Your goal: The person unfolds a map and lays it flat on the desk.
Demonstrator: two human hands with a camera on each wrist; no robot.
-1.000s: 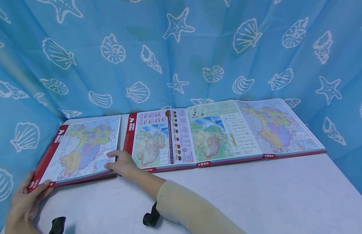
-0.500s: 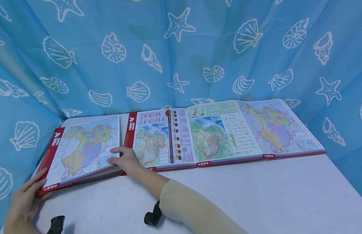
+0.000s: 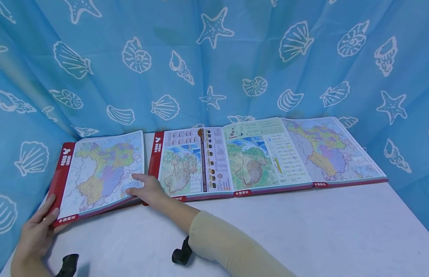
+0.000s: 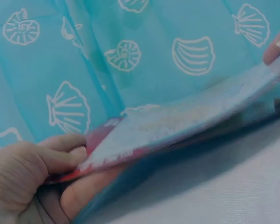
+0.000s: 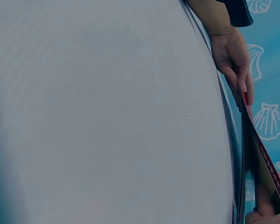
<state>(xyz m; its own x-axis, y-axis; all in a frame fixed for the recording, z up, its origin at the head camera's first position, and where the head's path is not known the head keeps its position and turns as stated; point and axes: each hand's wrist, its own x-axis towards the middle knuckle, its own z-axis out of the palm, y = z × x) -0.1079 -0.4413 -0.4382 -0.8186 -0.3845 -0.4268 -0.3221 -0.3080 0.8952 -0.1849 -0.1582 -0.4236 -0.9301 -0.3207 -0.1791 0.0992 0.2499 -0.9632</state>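
A map sheet (image 3: 107, 173) with a red strip down its left side is at the left end of the table in the head view. My left hand (image 3: 39, 229) pinches its near left corner, thumb on top and fingers beneath. The left wrist view shows the sheet (image 4: 177, 119) tilted, with a shadowed gap under its near edge. My right hand (image 3: 148, 188) pinches the sheet's right edge near its front corner, thumb and forefinger on the printed face. In the right wrist view both hands grip the sheet (image 5: 266, 163), seen edge-on.
To the right, several more maps lie side by side: one with a red strip (image 3: 181, 165), a green relief map (image 3: 250, 161) and a coloured map (image 3: 325, 150). A blue shell-patterned curtain (image 3: 214, 65) hangs behind the white table (image 3: 287, 227). Black fittings (image 3: 182, 252) sit by the wrists.
The held map's near left corner has shifted right along with my left hand, and its far edge sits slightly higher. My right hand has moved little. The other maps stay put.
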